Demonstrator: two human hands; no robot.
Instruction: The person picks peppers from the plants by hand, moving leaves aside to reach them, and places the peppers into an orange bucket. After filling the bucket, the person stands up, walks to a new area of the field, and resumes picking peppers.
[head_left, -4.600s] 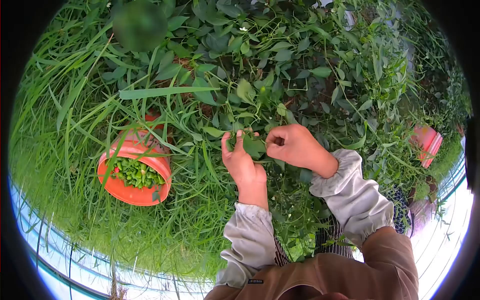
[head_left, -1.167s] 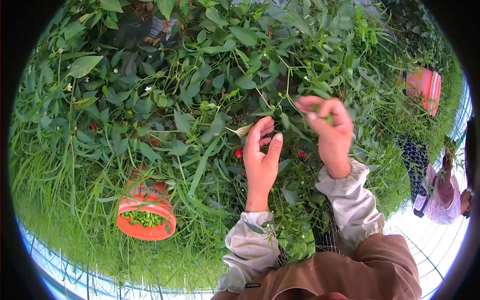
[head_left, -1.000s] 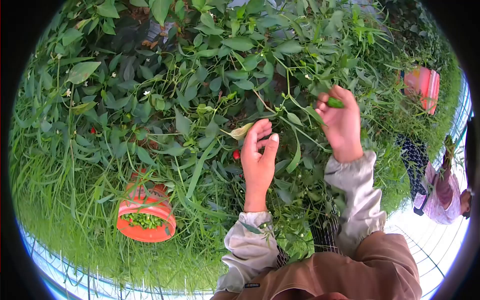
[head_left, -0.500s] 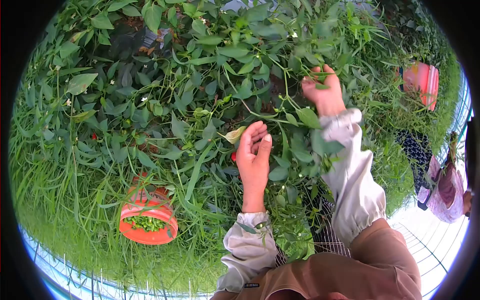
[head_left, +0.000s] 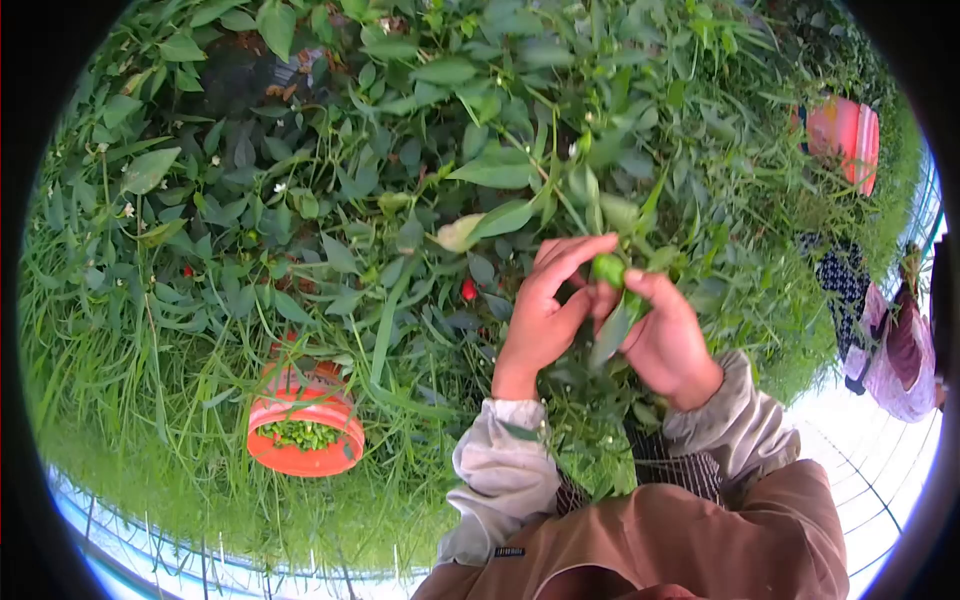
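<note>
A small green pepper (head_left: 607, 268) on a leafy stem is between my two hands, in front of my body. My left hand (head_left: 540, 325) is closed at its left side, the forefinger reaching over the top of the pepper. From the right, my right hand (head_left: 672, 345) closes on it, thumb against its lower edge and fingers partly hidden behind a leaf (head_left: 615, 328). Left of my left hand, a red pepper (head_left: 468, 289) hangs low among the foliage, apart from both hands.
An orange bucket (head_left: 305, 458) holding small green peppers lies tilted in the grass at the left. Another reddish bucket (head_left: 845, 142) is at the upper right. Near it is part of another person in patterned clothing (head_left: 838, 290). Dense pepper plants (head_left: 350, 170) fill the view ahead.
My right hand has come down and inward from the upper foliage to meet my left hand, which has shifted right. Both now close around a green pepper.
</note>
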